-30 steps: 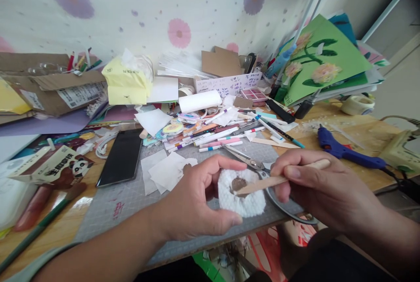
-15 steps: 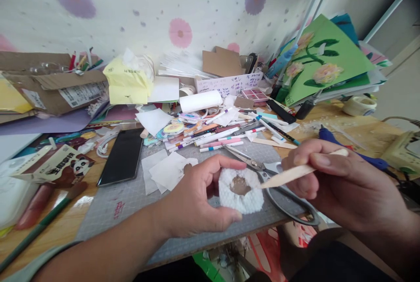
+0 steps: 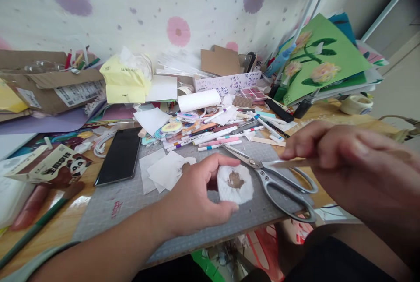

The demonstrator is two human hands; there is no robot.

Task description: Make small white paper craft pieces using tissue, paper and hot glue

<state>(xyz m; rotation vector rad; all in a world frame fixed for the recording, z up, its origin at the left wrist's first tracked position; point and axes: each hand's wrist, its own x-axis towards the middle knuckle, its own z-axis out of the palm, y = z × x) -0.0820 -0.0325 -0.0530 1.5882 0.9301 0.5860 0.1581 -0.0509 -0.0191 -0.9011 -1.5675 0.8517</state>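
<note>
The left hand (image 3: 203, 190) reaches in over a grey cutting mat (image 3: 131, 212), its thumb and first finger pinching a white fluffy piece (image 3: 236, 195) by its left side, thumb low and finger along the top. The piece has a rough brown hollow in its middle and is held over the mat, near the front edge of the table (image 3: 348, 120); whether it touches the mat I cannot tell. The right hand (image 3: 361, 172) is well apart from it, blurred, with the fingers closed on a thin wooden stick (image 3: 295, 163) whose end points left toward the piece. Between the hands lie scissors (image 3: 257, 165) with grey handles, their blades pointing up and left, just beside the white piece. Left of the left hand are some white paper squares (image 3: 164, 170), overlapping one another, and then a black phone (image 3: 117, 158). Behind the scissors is a heap of pens (image 3: 216, 137), with a white roll (image 3: 199, 100) beyond them. On the far left stand a small box (image 3: 54, 166) with a panda on it and a green-handled brush (image 3: 41, 220) lying in front. At the right back, a green card (image 3: 328, 61) with raised flowers leans on other sheets.
</note>
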